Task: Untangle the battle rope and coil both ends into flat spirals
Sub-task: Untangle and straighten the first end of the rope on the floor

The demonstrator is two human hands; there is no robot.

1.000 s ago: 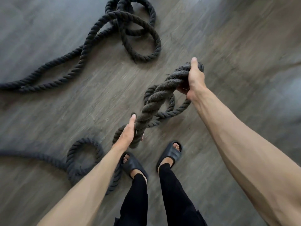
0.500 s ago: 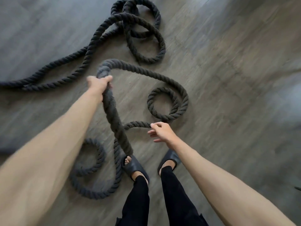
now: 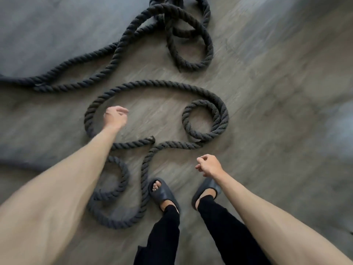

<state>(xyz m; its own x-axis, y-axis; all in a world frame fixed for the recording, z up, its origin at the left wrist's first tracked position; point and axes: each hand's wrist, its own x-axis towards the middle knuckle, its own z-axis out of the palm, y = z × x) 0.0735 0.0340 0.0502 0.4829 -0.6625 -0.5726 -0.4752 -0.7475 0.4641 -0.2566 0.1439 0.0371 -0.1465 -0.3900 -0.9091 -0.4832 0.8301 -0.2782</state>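
Head view: rope (image 3: 152, 83) is now released by left hand (image 3: 114, 117); it and right hand (image 3: 209, 166) are loosely curled, empty. Rope is laid in open loops on floor (image 3: 267, 92); far tangle (image 3: 183, 35) remains, coiling not begun.

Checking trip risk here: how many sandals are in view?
2: the left sandal sits right beside a strand of the rope; the right sandal is partly covered by the right forearm. No others show.
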